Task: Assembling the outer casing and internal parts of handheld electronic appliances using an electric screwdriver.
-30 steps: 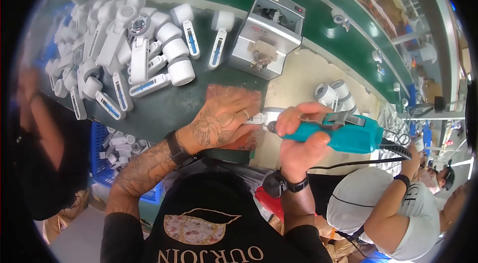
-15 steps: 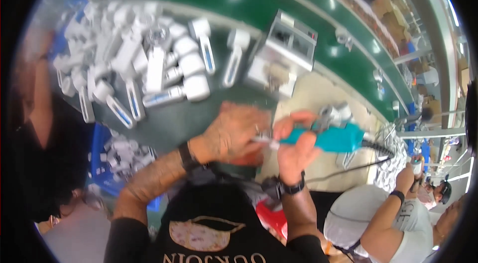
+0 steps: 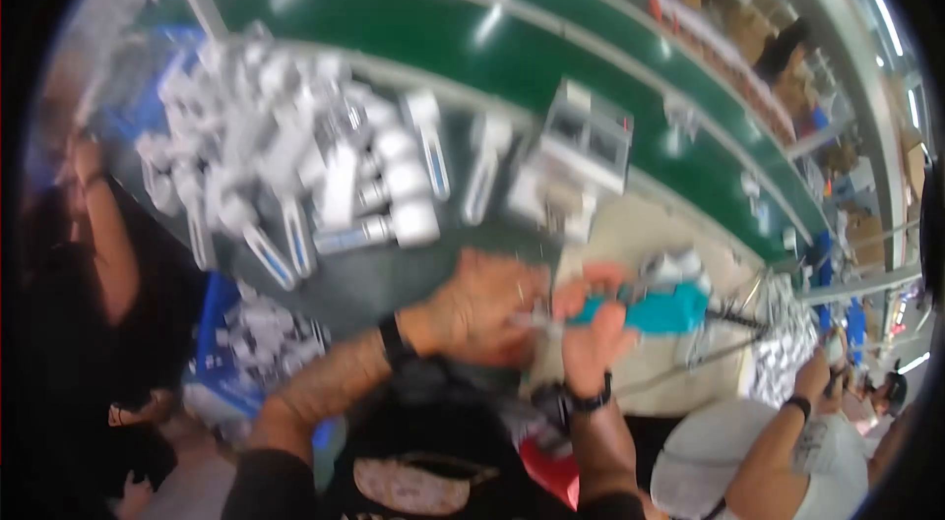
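The left hand (image 3: 482, 308), its wrist in a black band (image 3: 397, 341), pinches a small white plastic part (image 3: 536, 321) low over the front of the dark green desk (image 3: 394, 282), though blur hides the exact grip. The right hand (image 3: 594, 338) is curled around the front of a teal electric screwdriver (image 3: 664, 311), thumb on the near side, its nose pointing left at the white part between the two hands; whether the tip touches it cannot be told. A black cable (image 3: 733, 319) leaves the tool's rear. Beyond the hands stands a silver screw feeder (image 3: 571, 166), and to its left a heap of white round-headed handheld devices (image 3: 266, 151), some with blue-striped handles. More white pieces fill a blue basket (image 3: 210, 328) below the desk's left edge.
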The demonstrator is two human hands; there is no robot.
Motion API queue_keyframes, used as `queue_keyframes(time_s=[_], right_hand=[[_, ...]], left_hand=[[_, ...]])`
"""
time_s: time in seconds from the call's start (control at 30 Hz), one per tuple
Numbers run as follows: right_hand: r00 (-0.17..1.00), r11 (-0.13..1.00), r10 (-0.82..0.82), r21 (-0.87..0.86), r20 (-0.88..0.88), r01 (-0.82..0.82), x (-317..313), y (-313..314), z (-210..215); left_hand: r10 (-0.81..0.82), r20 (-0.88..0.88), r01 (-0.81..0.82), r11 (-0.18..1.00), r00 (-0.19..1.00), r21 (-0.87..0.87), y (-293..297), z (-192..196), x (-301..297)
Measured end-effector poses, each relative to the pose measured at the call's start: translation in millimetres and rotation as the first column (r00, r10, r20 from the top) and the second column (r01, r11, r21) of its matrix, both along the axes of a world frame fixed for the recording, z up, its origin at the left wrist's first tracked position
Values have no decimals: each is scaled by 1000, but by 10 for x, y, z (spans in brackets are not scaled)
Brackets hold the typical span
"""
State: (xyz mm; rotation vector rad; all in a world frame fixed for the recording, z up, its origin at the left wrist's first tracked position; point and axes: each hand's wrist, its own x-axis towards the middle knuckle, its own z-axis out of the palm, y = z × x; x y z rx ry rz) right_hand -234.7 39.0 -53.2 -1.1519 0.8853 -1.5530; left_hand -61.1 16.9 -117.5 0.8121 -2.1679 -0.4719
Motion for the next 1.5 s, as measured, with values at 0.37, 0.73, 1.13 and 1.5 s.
queue_keyframes(time_s=[0.37,0.73,1.13,1.5], right_hand=[[996,993,-20,-115,-90,10,39,-135,61],[949,967,-210,-194,-233,166,94,-838,380],[962,968,-160,-226,-219,109,213,-1128,47],[967,996,-69,-76,-244,52,-86,-373,137]], left_hand=[[4,7,-5,996,1000,91,-8,87,-24],[9,142,-26,992,990,121,-163,194,11],[15,85,-28,988,996,153,-141,77,14],[13,89,-30,981,996,191,-139,84,25]])
